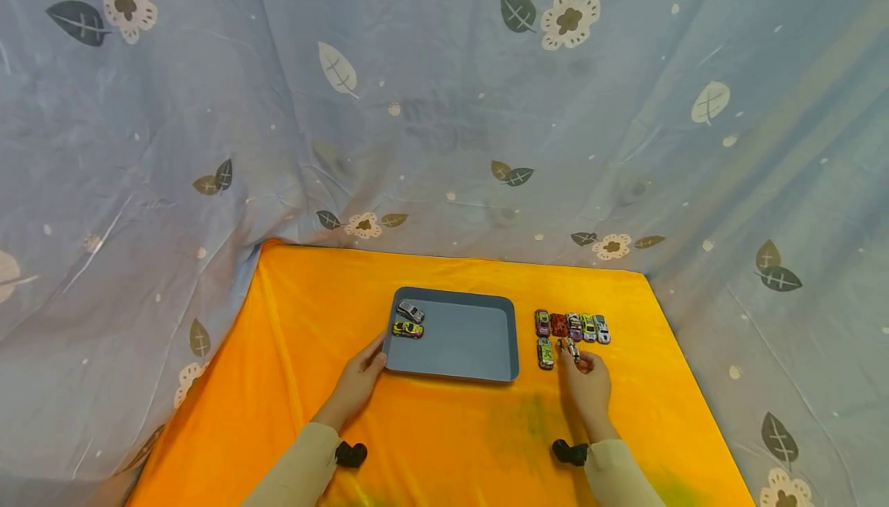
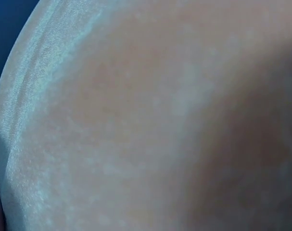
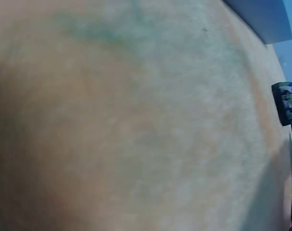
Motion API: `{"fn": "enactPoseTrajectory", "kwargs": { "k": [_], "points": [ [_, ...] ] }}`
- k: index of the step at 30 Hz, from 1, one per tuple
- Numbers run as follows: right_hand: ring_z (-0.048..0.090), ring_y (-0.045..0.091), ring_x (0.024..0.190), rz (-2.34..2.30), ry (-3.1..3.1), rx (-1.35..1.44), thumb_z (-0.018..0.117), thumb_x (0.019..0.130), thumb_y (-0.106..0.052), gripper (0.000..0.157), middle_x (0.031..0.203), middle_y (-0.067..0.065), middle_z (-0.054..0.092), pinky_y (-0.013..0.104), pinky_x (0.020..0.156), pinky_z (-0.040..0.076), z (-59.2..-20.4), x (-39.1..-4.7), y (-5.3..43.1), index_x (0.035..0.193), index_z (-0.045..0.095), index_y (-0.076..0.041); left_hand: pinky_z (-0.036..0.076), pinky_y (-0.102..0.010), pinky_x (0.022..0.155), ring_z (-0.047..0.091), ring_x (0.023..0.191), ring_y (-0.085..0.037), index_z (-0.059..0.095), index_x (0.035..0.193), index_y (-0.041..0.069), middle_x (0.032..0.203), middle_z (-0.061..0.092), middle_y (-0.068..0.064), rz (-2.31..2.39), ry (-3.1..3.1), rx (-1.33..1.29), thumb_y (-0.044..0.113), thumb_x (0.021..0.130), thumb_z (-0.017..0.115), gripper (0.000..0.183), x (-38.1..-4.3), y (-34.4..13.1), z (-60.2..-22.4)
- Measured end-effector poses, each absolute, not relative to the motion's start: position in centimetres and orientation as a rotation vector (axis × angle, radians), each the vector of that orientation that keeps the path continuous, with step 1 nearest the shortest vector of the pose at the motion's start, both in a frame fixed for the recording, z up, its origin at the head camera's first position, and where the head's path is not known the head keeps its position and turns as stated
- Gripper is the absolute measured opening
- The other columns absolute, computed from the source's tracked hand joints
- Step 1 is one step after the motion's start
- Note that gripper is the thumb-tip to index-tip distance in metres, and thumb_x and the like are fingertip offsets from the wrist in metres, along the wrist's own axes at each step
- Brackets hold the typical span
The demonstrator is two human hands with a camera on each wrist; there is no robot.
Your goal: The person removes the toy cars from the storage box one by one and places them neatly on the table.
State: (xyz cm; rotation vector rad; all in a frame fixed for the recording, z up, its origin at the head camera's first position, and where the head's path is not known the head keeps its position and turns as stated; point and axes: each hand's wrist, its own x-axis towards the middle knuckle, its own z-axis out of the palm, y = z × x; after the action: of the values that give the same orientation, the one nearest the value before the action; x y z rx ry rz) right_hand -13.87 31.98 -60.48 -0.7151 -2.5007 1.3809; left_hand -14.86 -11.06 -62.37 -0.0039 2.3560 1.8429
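A shallow grey-blue tray [image 1: 465,337] lies on the orange cloth, holding a silver toy car [image 1: 410,311] and a yellow-and-pink toy car [image 1: 407,329] by its left wall. My left hand [image 1: 359,380] holds the tray at its lower left corner. To the right of the tray, my right hand [image 1: 589,391] pinches a white toy car [image 1: 572,349] between thumb and fingers. Close to its left lies a green toy car [image 1: 545,353]. Just beyond stands a row of several toy cars, among them a red one [image 1: 559,326] and a yellow-green one [image 1: 589,328].
Orange cloth [image 1: 430,437] covers the table. Blue-grey curtains [image 1: 444,106] with flowers and leaves hang around its back and sides. Cloth fills most of both wrist views; a tray corner [image 3: 273,24] and a toy car [image 3: 286,102] show at the right wrist view's edge.
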Motion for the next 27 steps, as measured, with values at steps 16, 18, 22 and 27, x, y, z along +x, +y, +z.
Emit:
{"fn": "enactPoseTrajectory", "kwargs": {
  "k": [16,18,22,27],
  "points": [
    [0.050,0.033,0.102,1.391,-2.572,-0.720,0.059,0.091,-0.053,0.063,0.113,0.017,0.054,0.050,0.085,0.045,-60.84,-13.95,31.88,0.125,0.052,-0.001,0.029,-0.048,0.112,0.031,0.140,-0.025,0.040,0.149,0.029,0.151,0.038,-0.001,1.856,2.351,-0.007,0.025,0.102,0.050,0.048,-14.92,-11.12,-62.54],
    [0.051,0.033,0.101,1.370,-2.586,-0.727,0.059,0.091,-0.053,0.062,0.113,0.017,0.055,0.050,0.085,0.045,-60.86,-13.94,31.83,0.124,0.053,-0.001,0.029,-0.049,0.112,0.031,0.140,-0.025,0.040,0.149,0.029,0.151,0.038,-0.001,1.860,2.353,-0.002,0.025,0.103,0.050,0.048,-14.91,-11.13,-62.58],
    [0.051,0.035,0.101,1.332,-2.605,-0.717,0.060,0.091,-0.051,0.061,0.111,0.019,0.056,0.052,0.088,0.042,-60.93,-13.89,31.81,0.122,0.054,0.001,0.028,-0.049,0.112,0.031,0.140,-0.025,0.039,0.150,0.027,0.151,0.038,0.000,1.861,2.351,0.002,0.026,0.103,0.050,0.049,-14.78,-11.11,-62.51],
    [0.052,0.035,0.102,1.267,-2.645,-0.693,0.060,0.091,-0.051,0.060,0.111,0.020,0.057,0.053,0.094,0.034,-60.97,-13.94,31.93,0.120,0.055,0.001,0.028,-0.049,0.112,0.030,0.141,-0.025,0.039,0.150,0.026,0.151,0.038,0.000,1.849,2.363,-0.005,0.027,0.103,0.050,0.049,-14.74,-11.07,-62.42]
  ]
}}
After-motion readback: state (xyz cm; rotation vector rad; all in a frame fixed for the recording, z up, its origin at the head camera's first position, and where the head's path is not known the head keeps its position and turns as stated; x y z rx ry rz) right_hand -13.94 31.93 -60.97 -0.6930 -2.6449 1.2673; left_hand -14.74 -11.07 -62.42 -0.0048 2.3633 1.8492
